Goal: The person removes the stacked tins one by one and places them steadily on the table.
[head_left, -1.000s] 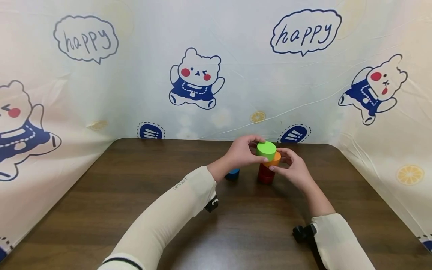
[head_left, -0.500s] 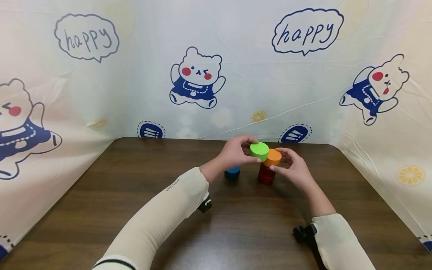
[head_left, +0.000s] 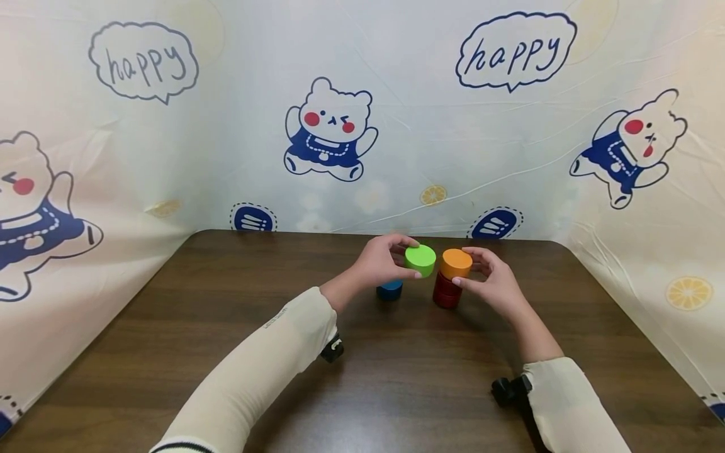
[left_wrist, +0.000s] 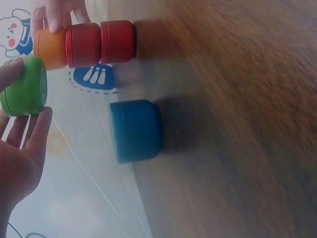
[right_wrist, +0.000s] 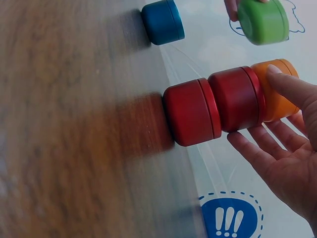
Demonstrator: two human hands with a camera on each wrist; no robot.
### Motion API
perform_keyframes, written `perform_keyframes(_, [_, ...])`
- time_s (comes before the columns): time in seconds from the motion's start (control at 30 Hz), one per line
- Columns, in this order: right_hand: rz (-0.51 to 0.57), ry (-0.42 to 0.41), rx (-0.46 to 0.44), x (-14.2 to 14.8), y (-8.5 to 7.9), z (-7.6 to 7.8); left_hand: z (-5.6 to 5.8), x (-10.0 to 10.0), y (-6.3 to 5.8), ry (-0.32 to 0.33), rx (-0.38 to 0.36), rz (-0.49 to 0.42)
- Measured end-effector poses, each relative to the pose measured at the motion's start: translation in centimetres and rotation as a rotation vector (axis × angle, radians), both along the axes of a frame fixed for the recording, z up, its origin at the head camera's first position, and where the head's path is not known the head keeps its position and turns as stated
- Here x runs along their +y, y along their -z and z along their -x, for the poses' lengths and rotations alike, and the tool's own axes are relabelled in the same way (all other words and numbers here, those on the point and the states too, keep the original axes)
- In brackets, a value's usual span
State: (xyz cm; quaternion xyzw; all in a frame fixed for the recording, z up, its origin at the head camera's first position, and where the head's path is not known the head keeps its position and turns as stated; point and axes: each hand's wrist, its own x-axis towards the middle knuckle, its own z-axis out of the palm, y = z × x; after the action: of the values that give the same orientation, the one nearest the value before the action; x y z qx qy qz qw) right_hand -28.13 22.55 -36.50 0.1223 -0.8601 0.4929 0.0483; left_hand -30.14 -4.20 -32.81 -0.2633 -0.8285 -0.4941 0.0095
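A green round tin [head_left: 420, 260] is pinched in my left hand [head_left: 378, 259], thumb on one side and fingers on the other, held up off the table. Just right of it stands an upright stack: an orange tin [head_left: 456, 264] on top of two red tins, the upper red tin [right_wrist: 237, 99] and the lower red tin [right_wrist: 190, 113]. My right hand [head_left: 500, 283] holds the orange tin from the right, its thumb on the tin's side in the right wrist view. Below the green tin and to its left, a blue tin [left_wrist: 136, 131] stands alone on the table, partly behind my left hand's side.
Everything stands on a dark brown wooden table [head_left: 385, 377], toward its far edge. A pale printed cloth [head_left: 408, 126] with bears hangs behind the table and along both sides. Black straps with small cameras sit on both wrists.
My left hand has carried the green tin left and slightly down, away from above the orange tin. The orange tin's top now shows fully. My right hand stays on the stack.
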Motion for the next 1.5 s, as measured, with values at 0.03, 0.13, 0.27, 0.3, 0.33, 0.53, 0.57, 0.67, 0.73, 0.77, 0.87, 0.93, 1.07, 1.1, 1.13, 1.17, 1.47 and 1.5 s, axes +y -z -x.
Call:
perform_keyframes(0.03, [0.001,-0.001,-0.001,0.0,0.0,0.0,0.0,-0.2,0.1,-0.002,-0.006,0.0])
perform_keyframes(0.13, [0.007,-0.004,-0.005,0.0,0.0,0.0,0.0,-0.8,0.4,-0.01,-0.027,-0.005])
perform_keyframes(0.27, [0.008,-0.004,-0.009,0.0,-0.1,-0.1,0.0,-1.6,0.7,-0.014,-0.052,-0.016])
perform_keyframes(0.3, [0.007,-0.002,-0.009,0.0,-0.1,-0.1,0.0,-1.8,0.7,-0.012,-0.057,-0.019])
perform_keyframes(0.33, [0.006,-0.001,-0.009,0.0,-0.1,-0.1,0.0,-2.0,0.8,-0.01,-0.062,-0.022])
perform_keyframes(0.53, [0.007,-0.001,-0.011,0.0,-0.1,-0.1,0.2,-3.2,1.5,0.006,-0.093,-0.016])
perform_keyframes(0.57, [0.008,0.0,-0.011,0.0,-0.1,-0.1,0.2,-3.4,1.6,0.007,-0.1,-0.016])
perform_keyframes(0.67, [0.005,0.001,-0.009,0.0,0.0,-0.1,0.2,-3.9,2.0,0.0,-0.117,-0.015])
perform_keyframes(0.73, [0.004,0.002,-0.009,0.0,0.0,-0.1,0.2,-4.2,2.2,-0.005,-0.13,-0.022])
perform_keyframes(0.77, [0.005,0.002,-0.01,0.0,0.0,-0.1,0.2,-4.3,2.2,-0.01,-0.137,-0.025])
perform_keyframes(0.87, [0.003,0.002,-0.009,0.0,0.0,-0.1,0.2,-4.8,2.5,-0.018,-0.156,-0.039])
perform_keyframes(0.93, [0.001,0.001,-0.008,0.1,0.0,-0.1,0.2,-5.2,2.7,-0.016,-0.159,-0.044])
perform_keyframes(1.07, [0.005,0.001,-0.006,0.1,0.0,0.0,0.2,-6.0,2.8,-0.004,-0.164,-0.04])
perform_keyframes(1.1, [0.008,0.001,-0.006,0.1,0.1,0.0,0.3,-6.2,2.8,-0.001,-0.166,-0.039])
perform_keyframes(1.13, [0.009,0.001,-0.007,0.1,0.1,0.0,0.2,-6.4,2.8,0.0,-0.168,-0.038])
perform_keyframes(1.17, [0.012,0.002,-0.007,0.1,0.1,0.0,0.2,-6.5,2.8,-0.002,-0.172,-0.036])
perform_keyframes(1.47, [0.012,0.002,-0.018,0.1,0.1,0.1,0.0,-8.0,2.8,-0.053,-0.188,-0.071])
perform_keyframes(1.5, [0.012,0.003,-0.018,0.1,0.1,0.1,0.0,-8.1,2.9,-0.059,-0.186,-0.073])
